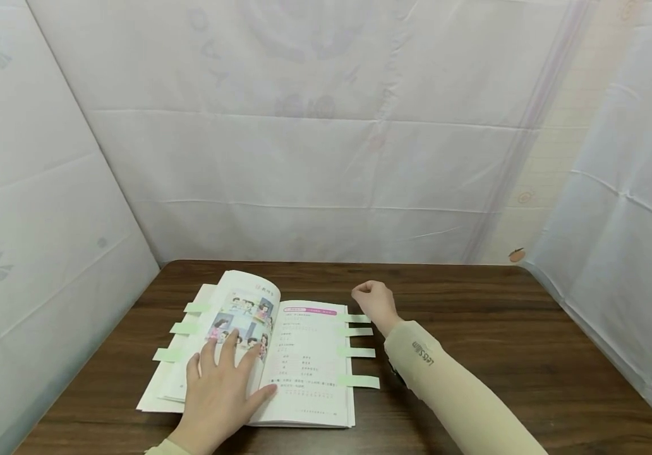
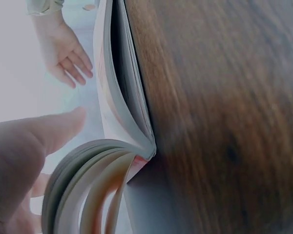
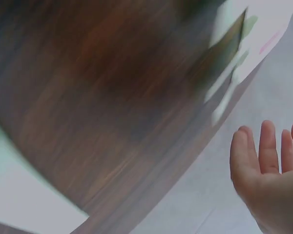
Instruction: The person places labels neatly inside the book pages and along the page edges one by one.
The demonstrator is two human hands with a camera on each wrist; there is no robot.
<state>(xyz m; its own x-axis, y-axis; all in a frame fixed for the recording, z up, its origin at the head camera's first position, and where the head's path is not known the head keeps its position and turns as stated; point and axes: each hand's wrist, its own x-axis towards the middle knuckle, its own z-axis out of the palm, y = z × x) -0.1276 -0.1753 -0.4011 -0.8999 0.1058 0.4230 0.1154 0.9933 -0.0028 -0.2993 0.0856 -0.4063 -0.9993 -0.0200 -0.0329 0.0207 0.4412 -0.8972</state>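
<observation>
An open illustrated book (image 1: 310, 404) lies on the table, its left-side pages bowed up toward the spine. Over the lower part of the left page, my left hand (image 1: 220, 373) rests with spread fingers, thumb reaching across the inner fold. The left wrist view shows the curved stack of pages (image 2: 88, 165) beside that thumb. Pale green sticky tabs (image 1: 359, 352) stick out from the book's right edge, and more tabs (image 1: 184, 328) from its left edge. Just beyond the top right tab is my right hand (image 1: 377, 306), fingers loosely bent, holding nothing in the right wrist view.
The dark wooden table (image 1: 474, 328) extends to both sides of the book. A white patterned cloth (image 1: 326, 164) hangs behind the table's far edge, with similar cloth at left and right. A pale, blurred shape (image 3: 29, 190) fills the lower left corner of the right wrist view.
</observation>
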